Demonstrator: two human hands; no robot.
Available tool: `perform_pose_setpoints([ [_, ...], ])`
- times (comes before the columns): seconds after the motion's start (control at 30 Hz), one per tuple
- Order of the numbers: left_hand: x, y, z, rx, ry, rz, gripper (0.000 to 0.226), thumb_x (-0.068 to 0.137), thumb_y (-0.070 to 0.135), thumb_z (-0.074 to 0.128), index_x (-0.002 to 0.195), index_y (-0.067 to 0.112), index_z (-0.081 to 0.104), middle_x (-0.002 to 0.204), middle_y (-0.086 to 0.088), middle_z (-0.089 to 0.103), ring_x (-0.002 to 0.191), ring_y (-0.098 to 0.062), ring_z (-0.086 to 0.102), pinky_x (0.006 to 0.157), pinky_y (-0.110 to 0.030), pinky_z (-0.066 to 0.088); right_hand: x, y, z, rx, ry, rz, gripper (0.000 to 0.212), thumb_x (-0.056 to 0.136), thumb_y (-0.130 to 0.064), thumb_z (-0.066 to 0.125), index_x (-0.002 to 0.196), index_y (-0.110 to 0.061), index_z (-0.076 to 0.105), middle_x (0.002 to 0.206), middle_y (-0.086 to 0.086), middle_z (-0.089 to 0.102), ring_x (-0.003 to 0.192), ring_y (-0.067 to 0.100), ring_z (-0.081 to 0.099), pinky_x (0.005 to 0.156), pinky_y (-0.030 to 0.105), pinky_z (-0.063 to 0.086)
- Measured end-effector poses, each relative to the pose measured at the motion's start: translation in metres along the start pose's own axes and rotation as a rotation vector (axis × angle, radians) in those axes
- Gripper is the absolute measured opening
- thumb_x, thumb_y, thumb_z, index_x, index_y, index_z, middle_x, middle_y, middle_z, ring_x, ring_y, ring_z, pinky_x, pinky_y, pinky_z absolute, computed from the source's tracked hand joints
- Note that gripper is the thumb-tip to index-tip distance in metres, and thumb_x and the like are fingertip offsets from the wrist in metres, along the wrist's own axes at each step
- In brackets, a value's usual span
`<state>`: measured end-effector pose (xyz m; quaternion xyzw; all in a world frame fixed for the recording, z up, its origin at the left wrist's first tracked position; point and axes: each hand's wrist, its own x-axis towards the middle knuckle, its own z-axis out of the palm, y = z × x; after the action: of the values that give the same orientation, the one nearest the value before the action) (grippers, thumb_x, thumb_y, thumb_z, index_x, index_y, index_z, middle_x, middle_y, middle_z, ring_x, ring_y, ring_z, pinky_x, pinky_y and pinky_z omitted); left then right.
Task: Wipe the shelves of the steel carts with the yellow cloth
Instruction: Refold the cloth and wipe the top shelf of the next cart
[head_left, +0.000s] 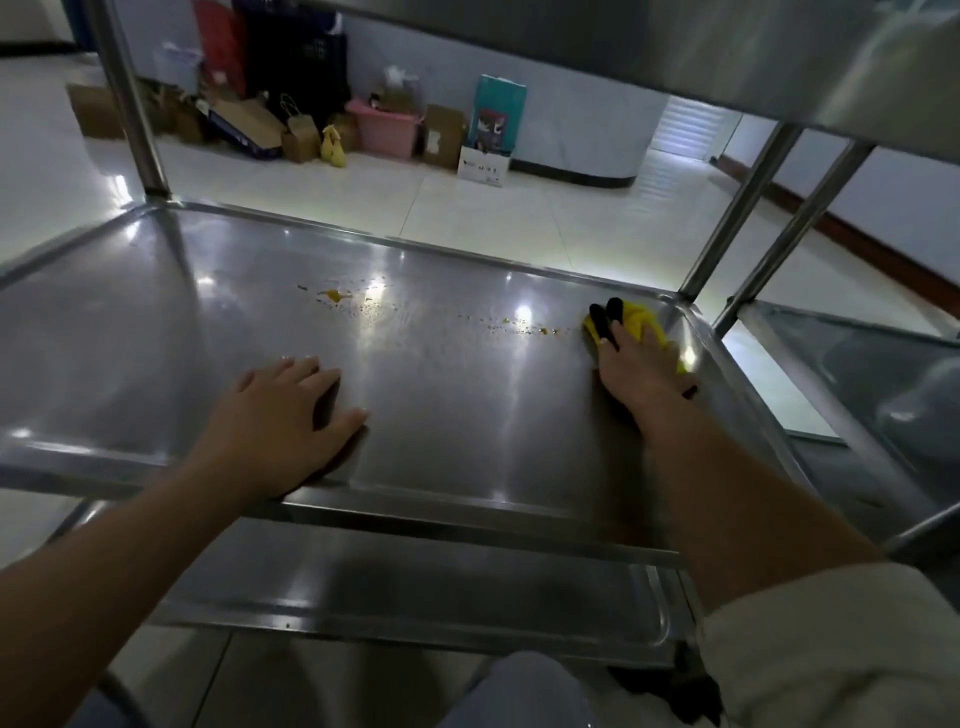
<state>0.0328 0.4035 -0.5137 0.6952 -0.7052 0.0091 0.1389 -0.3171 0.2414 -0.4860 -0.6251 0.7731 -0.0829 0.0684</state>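
Yellow cloth (644, 319) sits at far right corner of our steel cart's middle shelf (441, 415), pressed under our right hand (631, 364), whose fingers curl over it in a grasp. Our left hand (283, 415) lies flat, fingers relaxed and spread, on shelf's near edge. Orange spill (332, 296) and trail of droplets (519, 325) stretch between spill and cloth. Second cart (857, 374) stands just beside, right.
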Motion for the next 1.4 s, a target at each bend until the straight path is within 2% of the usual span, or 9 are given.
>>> perform_pose_setpoints([
  [0.23, -0.001, 0.0, -0.001, -0.012, 0.009, -0.024, 0.07, 0.087, 0.068, 0.03, 0.133, 0.019, 0.051, 0.132, -0.002, 0.055, 0.121, -0.024, 0.049, 0.104, -0.044, 0.038, -0.036, -0.101, 0.032, -0.013, -0.047, -0.368, 0.046, 0.099, -0.049, 0.026, 0.145, -0.051, 0.019, 0.161, -0.008, 0.004, 0.147, 0.03, 0.003, 0.111, 0.06, 0.01],
  [0.43, -0.005, 0.0, -0.008, -0.097, 0.002, 0.009, 0.055, 0.091, 0.061, 0.033, 0.117, 0.02, 0.058, 0.108, 0.002, 0.058, 0.102, -0.018, 0.052, 0.096, -0.04, 0.041, -0.086, -0.051, 0.029, -0.046, -0.011, -0.676, 0.047, 0.099, -0.05, 0.032, 0.145, -0.05, 0.022, 0.16, -0.011, 0.008, 0.147, 0.024, 0.009, 0.113, 0.052, 0.02],
  [0.6, -0.009, 0.005, -0.008, -0.056, 0.019, 0.032, 0.045, 0.089, 0.062, 0.033, 0.09, 0.023, 0.055, 0.086, 0.006, 0.05, 0.09, -0.017, 0.051, 0.086, -0.037, 0.042, -0.084, -0.033, 0.02, -0.018, 0.034, -0.509, 0.047, 0.099, -0.047, 0.036, 0.145, -0.045, 0.028, 0.16, -0.006, 0.014, 0.145, 0.026, 0.016, 0.113, 0.052, 0.024],
  [0.77, -0.012, 0.006, -0.007, -0.06, 0.047, 0.008, 0.042, 0.092, 0.057, 0.034, 0.087, 0.022, 0.057, 0.086, 0.006, 0.051, 0.09, -0.017, 0.051, 0.084, -0.035, 0.042, -0.076, -0.115, 0.023, 0.024, -0.034, -0.121, 0.047, 0.099, -0.044, 0.029, 0.146, -0.043, 0.025, 0.16, -0.002, 0.011, 0.145, 0.032, 0.008, 0.111, 0.06, 0.015],
  [0.9, -0.014, 0.009, -0.013, -0.014, 0.05, 0.007, 0.038, 0.095, 0.046, 0.036, 0.097, 0.018, 0.062, 0.099, -0.002, 0.061, 0.1, -0.022, 0.054, 0.088, -0.036, 0.043, -0.125, -0.161, 0.047, -0.02, 0.025, -0.488, 0.046, 0.098, -0.042, 0.035, 0.143, -0.043, 0.03, 0.158, -0.003, 0.02, 0.144, 0.028, 0.014, 0.109, 0.058, 0.019],
  [1.07, -0.018, -0.017, -0.025, 0.053, -0.03, 0.078, 0.043, 0.094, 0.055, 0.032, 0.098, 0.022, 0.059, 0.102, 0.001, 0.059, 0.103, -0.022, 0.056, 0.078, -0.034, 0.041, -0.136, -0.115, 0.045, -0.012, 0.087, -0.805, 0.045, 0.097, -0.046, 0.039, 0.142, -0.045, 0.033, 0.157, -0.006, 0.026, 0.143, 0.024, 0.023, 0.108, 0.048, 0.032],
  [1.13, -0.018, -0.049, -0.035, 0.091, -0.066, 0.044, 0.045, 0.092, 0.06, 0.031, 0.092, 0.024, 0.058, 0.103, 0.003, 0.059, 0.101, -0.022, 0.057, 0.076, -0.033, 0.039, -0.122, -0.107, 0.042, -0.002, 0.082, -0.762, 0.045, 0.097, -0.047, 0.041, 0.142, -0.045, 0.034, 0.156, -0.004, 0.027, 0.141, 0.025, 0.026, 0.107, 0.048, 0.034],
  [1.3, -0.028, -0.102, -0.034, 0.035, -0.06, -0.017, 0.075, 0.081, 0.072, 0.016, 0.131, 0.029, 0.052, 0.138, 0.006, 0.051, 0.129, -0.021, 0.044, 0.107, -0.043, 0.036, -0.08, -0.142, 0.045, -0.06, 0.051, -0.406, 0.045, 0.098, -0.048, 0.033, 0.143, -0.046, 0.027, 0.159, -0.008, 0.015, 0.144, 0.025, 0.017, 0.109, 0.052, 0.027],
  [1.4, -0.026, -0.099, -0.027, -0.017, 0.05, -0.036, 0.068, 0.083, 0.069, 0.024, 0.121, 0.026, 0.06, 0.128, 0.003, 0.059, 0.122, -0.022, 0.049, 0.099, -0.038, 0.039, -0.075, -0.189, 0.056, -0.015, 0.041, -0.141, 0.045, 0.097, -0.041, 0.03, 0.143, -0.042, 0.03, 0.159, -0.002, 0.013, 0.144, 0.032, 0.01, 0.109, 0.059, 0.02],
])
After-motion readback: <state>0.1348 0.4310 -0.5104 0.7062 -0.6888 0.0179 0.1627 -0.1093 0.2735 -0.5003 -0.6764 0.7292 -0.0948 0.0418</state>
